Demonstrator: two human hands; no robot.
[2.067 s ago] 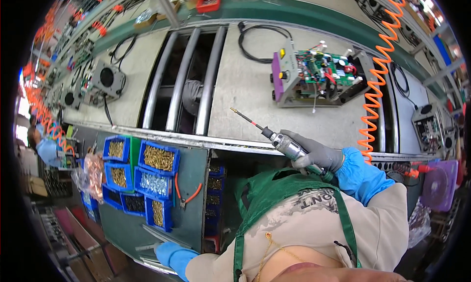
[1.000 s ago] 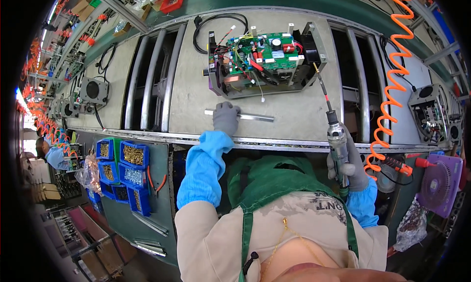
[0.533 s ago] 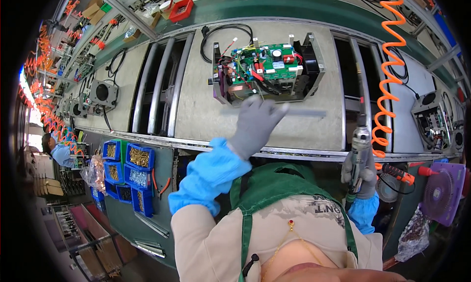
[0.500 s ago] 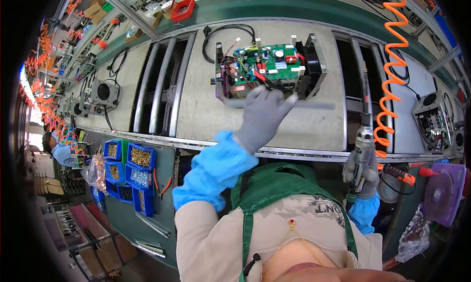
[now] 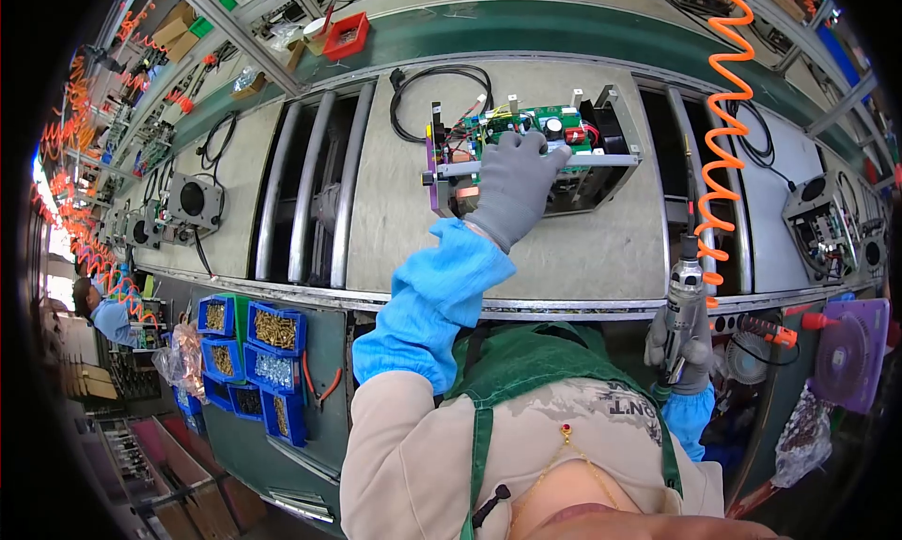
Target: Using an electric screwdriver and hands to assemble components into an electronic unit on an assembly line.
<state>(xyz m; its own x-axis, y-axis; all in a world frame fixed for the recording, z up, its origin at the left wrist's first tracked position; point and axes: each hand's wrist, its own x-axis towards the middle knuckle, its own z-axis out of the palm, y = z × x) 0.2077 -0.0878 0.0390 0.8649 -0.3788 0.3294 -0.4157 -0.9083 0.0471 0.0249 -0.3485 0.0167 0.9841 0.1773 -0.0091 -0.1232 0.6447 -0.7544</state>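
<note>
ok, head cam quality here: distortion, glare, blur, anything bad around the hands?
Head view: heavy fisheye, so the conveyor rails and bench edge bow and a black rim frames the picture. Lighting is even and soft, with no harsh glare on the circuit board assembly. The left hand on it and the right hand gripping the power screwdriver look sharp. Detail is squeezed near the rim.

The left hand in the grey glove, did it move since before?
Yes. The left hand went forward, from the workbench's near edge onto the metal bar across the green circuit board unit.
</note>
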